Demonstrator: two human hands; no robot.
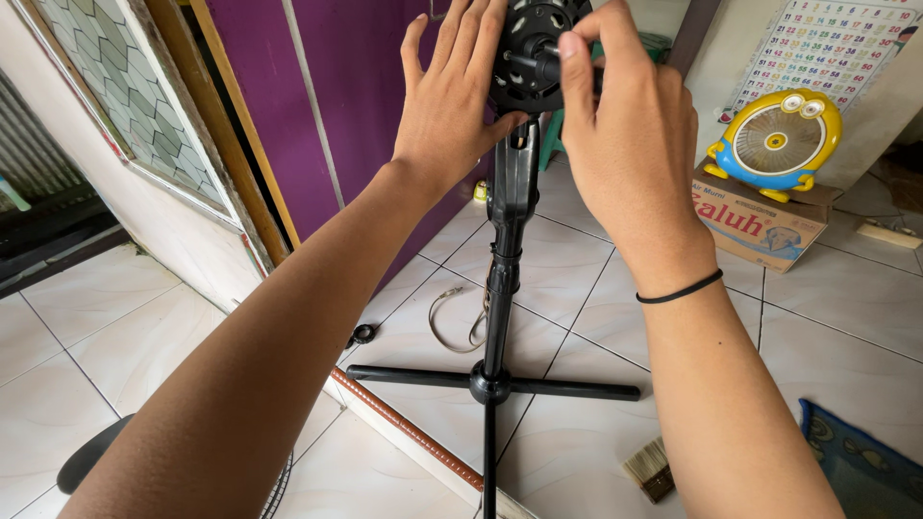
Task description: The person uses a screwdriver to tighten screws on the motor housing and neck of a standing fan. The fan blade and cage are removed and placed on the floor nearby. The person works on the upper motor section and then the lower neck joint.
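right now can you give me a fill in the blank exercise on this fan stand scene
1. The left hand lies flat against the black ____ of the stand fan.
2. The right hand wears a thin black ____ at its wrist.
3. The stand rests on a ____-shaped base.
4. By the right forearm, a ____ lies on the tiled floor.

Missing words: motor head; band; cross; paintbrush

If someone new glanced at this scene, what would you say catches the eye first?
Two bare hands at the top centre: the left hand flat against the black fan head, the right hand pinching its shaft. Below, the black stand spreads its cross base on white tiles; a yellow toy fan sits on a box, right.
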